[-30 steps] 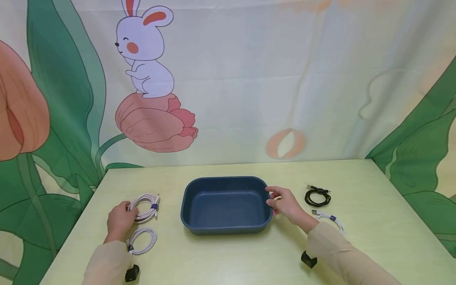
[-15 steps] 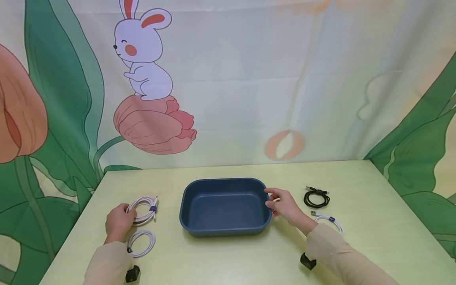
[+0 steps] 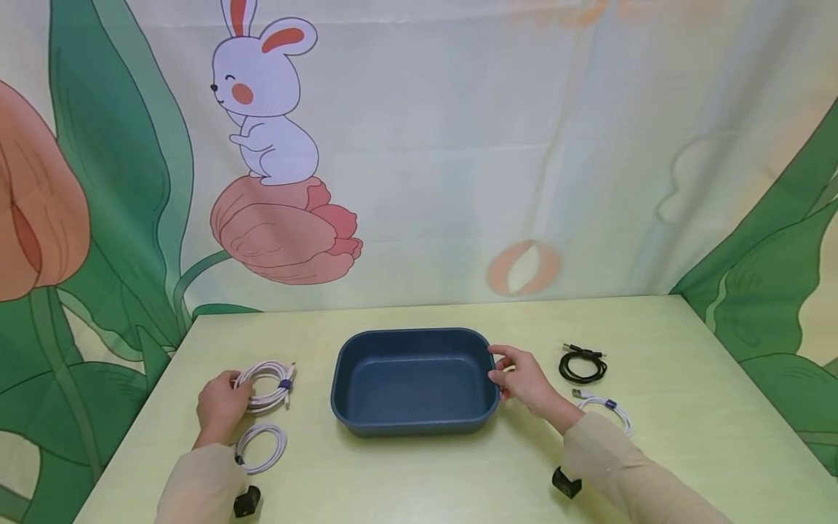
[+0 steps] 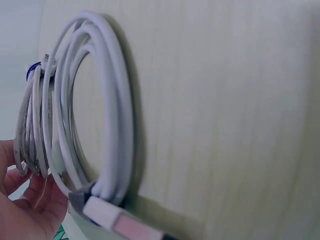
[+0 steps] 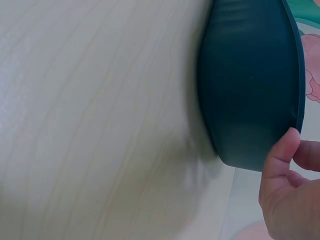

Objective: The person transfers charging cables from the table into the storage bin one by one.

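Observation:
In the head view my left hand (image 3: 222, 407) holds the left edge of a white coiled cable (image 3: 267, 406) bound with a blue tie. In the left wrist view, its fingers and thumb pinch this bundled cable (image 4: 34, 120), partly behind a second coil. That second white coiled cable (image 3: 283, 445), with a dark tie, lies on the table just nearer to me. My right hand (image 3: 527, 382) grips the right end of a dark blue rectangular tray (image 3: 415, 428). The right wrist view shows the thumb against the outside of the tray wall (image 5: 250, 90), near its rim; the other fingers are partly hidden.
Right of the tray lie a black coiled cable (image 3: 583, 380) and a white USB cable (image 3: 618, 409) with a blue tie, partly hidden by my right forearm. The pale wooden table (image 3: 406, 480) meets a printed curtain (image 3: 425, 182) at its back edge.

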Demonstrator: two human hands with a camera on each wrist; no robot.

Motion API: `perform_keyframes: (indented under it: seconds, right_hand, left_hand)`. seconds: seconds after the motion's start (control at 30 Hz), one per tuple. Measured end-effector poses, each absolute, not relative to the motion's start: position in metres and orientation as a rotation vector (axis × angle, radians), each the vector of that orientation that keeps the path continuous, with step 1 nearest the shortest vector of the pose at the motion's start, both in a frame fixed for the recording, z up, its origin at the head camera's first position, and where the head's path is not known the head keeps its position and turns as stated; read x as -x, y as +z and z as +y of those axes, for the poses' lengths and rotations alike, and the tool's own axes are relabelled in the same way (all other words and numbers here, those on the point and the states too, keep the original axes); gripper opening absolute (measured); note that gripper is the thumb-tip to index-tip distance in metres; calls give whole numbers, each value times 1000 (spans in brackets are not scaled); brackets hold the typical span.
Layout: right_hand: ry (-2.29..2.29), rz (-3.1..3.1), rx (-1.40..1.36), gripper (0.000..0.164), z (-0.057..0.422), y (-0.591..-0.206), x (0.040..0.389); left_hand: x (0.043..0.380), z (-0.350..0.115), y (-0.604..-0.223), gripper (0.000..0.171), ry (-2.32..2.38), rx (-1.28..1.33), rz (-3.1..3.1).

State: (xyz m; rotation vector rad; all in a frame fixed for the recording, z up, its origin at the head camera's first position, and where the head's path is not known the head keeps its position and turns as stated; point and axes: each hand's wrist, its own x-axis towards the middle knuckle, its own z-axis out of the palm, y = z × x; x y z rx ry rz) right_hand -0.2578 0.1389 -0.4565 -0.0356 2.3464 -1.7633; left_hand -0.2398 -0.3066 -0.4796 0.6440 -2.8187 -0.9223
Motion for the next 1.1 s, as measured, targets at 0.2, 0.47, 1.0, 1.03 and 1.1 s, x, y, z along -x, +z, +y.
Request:
perform_keyframes:
  seconds: [0.2,0.47,1.0,1.03,1.1]
  right_hand:
    - [-1772,2335,20,47,138,-457,258]
    - [-1767,2338,35,46,138,-455,257]
    - [-1781,2310,29,47,137,-451,254]
    - [-1783,2308,29,47,137,-451,254]
    - [-1784,2310,26,47,137,-451,255]
  left_hand:
    - [240,-306,-478,37,-932,-640,-2791]
    - [241,-306,-479,38,-984,-676,-2773]
    - [240,-311,-476,42,-1128,-694,-2778]
    - [240,-312,-476,43,-1137,-692,-2778]
    - [240,-313,-475,43,-1165,-691,-2778]
